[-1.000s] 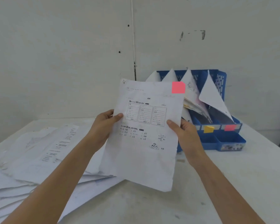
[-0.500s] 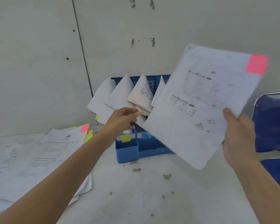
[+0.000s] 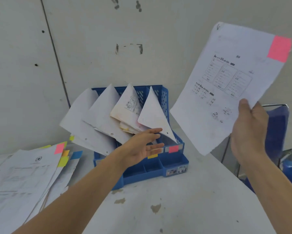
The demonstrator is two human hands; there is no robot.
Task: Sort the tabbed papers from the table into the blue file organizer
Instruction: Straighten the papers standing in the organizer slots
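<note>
My right hand grips the lower edge of a printed sheet with a pink tab at its top right corner, held up in the air to the right of the blue file organizer. The organizer stands against the wall and holds several leaning papers in its slots; a pink label marks its rightmost slot. My left hand reaches with straight fingers into the rightmost slots, touching the drooping sheet there. A pile of tabbed papers lies on the table at the left.
The white table has brown stains near its middle. A blue chair stands past the table's right edge. A grey wall rises right behind the organizer.
My left hand has let go of the sheet and moved to the organizer, its fingers now straight at the rightmost slots. My right hand carried the pink-tabbed sheet up and to the right.
</note>
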